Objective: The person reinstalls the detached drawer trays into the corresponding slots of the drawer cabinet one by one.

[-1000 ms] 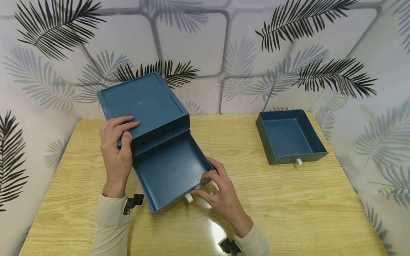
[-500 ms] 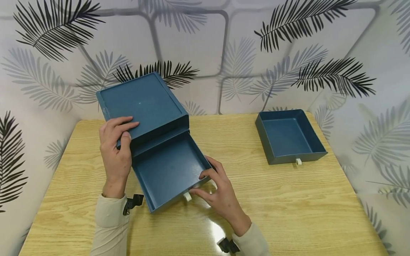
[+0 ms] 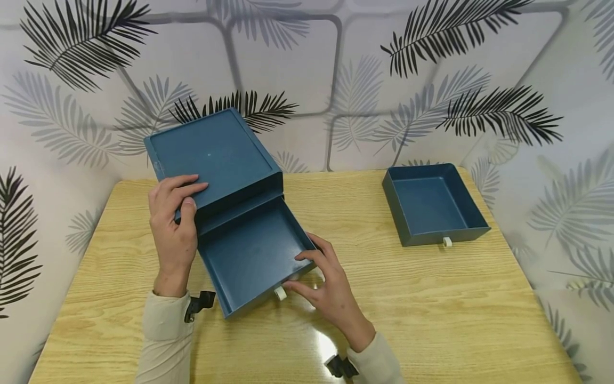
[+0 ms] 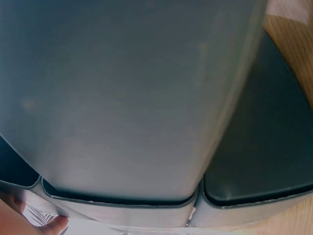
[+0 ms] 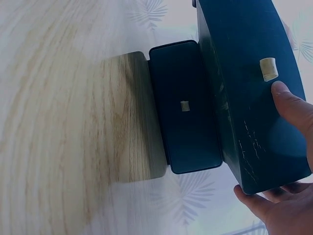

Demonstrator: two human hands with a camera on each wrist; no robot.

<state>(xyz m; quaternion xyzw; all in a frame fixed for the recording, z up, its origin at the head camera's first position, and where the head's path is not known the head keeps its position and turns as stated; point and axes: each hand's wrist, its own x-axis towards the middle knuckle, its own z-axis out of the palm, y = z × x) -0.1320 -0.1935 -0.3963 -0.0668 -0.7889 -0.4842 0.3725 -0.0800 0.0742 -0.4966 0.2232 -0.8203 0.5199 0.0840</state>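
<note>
Our right hand (image 3: 331,282) is gripping the near right corner of a blue drawer (image 3: 254,258), thumb pressing on the front panel right by the pale tab (image 3: 280,293) and one finger bending over the rim. From the right wrist we're also seeing fingertips touching that corner from the side, plus some whitish scratches (image 5: 257,137) running down the front panel. Our left hand (image 3: 175,229) isn't clenching anything; its fingers are lying pretty straight across the top of the blue cabinet (image 3: 211,154), with the thumb sitting at the front edge.

As for the drawer, it's sticking out of the cabinet's front toward us, well below the top panel, and both are sitting at a slant on the left half of the wood-look worktop (image 3: 460,314). Right wrist view is also showing another dark blue panel (image 5: 183,78) with its own pale tab, just beside the drawer we're holding.

Over on the far right, well apart from our hands, a second blue drawer (image 3: 429,205) is resting upright on the worktop, its tab facing our side.
</note>
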